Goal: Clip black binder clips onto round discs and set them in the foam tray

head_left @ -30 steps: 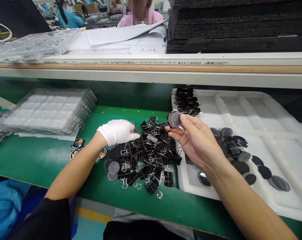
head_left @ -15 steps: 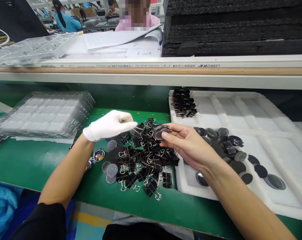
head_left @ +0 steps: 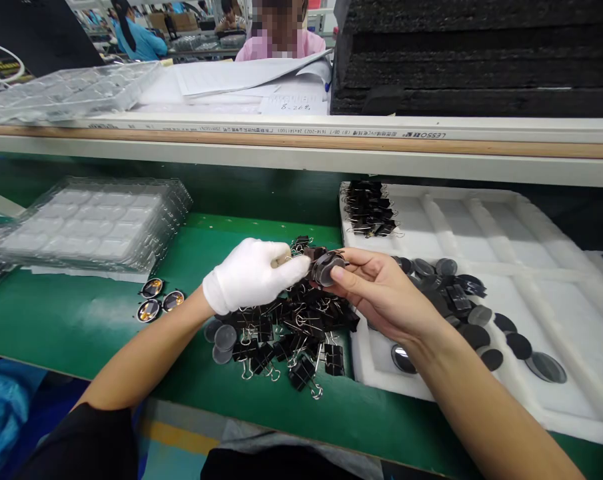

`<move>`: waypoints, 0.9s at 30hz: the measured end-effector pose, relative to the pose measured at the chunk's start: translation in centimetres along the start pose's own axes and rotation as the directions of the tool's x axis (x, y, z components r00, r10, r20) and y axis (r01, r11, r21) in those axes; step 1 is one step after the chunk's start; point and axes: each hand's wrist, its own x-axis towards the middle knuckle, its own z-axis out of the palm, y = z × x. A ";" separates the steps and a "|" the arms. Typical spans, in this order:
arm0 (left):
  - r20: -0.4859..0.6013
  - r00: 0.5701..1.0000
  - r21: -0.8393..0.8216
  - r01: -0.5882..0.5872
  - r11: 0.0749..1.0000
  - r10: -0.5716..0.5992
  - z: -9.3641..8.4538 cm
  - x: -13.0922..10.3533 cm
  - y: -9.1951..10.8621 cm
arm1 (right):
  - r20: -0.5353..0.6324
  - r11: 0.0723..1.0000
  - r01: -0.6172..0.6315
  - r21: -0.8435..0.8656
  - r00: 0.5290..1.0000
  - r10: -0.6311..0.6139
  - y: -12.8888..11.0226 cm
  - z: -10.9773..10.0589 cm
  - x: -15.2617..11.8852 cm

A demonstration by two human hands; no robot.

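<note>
My right hand [head_left: 381, 287] pinches a round dark disc piece [head_left: 327, 268] between thumb and fingers, above a pile of black binder clips [head_left: 306, 320]. In a white glove, my left hand [head_left: 256, 275] is closed on a black binder clip [head_left: 315, 255], which meets the left edge of the disc piece. Part of that clip is hidden by the gloved thumb. Clear round discs [head_left: 225, 338] lie at the pile's left side. Three small round parts with orange and black insides [head_left: 173, 301] rest on the green table [head_left: 96, 333] beyond my left forearm.
A white foam tray [head_left: 531, 267] at the right holds dark discs [head_left: 476, 335] and a row of binder clips [head_left: 371, 208]. Clear plastic trays [head_left: 91, 220] are stacked at the left. A shelf edge [head_left: 301, 150] crosses above the table. A person in pink [head_left: 281, 45] is behind it.
My gloved left hand has moved right and brought its binder clip against the disc piece in my right hand. The three small round parts are now uncovered. My right hand has hardly moved.
</note>
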 end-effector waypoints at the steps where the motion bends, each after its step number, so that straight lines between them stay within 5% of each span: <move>1: 0.039 0.999 -0.034 0.034 0.999 -0.033 0.0 0.0 0.2 | -0.008 1.000 0.006 -0.019 1.000 -0.006 0.0 0.0 0.0; 6: 0.115 0.988 -0.122 0.116 0.986 -0.102 0.4 -0.6 0.7 | -0.049 0.989 0.038 -0.146 0.998 -0.045 -0.3 -0.2 -0.4; 10: 0.036 0.998 -0.040 0.056 0.998 -0.054 0.7 -0.6 0.5 | -0.054 0.984 0.026 -0.179 0.998 -0.036 -0.6 -0.3 -0.5; 18: 0.076 0.991 -0.277 0.131 0.952 -0.114 1.0 -0.1 0.8 | -0.337 0.998 0.062 0.025 0.940 -0.050 -1.0 -0.9 0.5; 27: 0.107 0.990 -0.337 0.120 0.934 -0.089 1.8 -0.3 0.9 | -0.353 0.990 0.071 -0.122 0.929 -0.110 -1.1 -0.6 0.5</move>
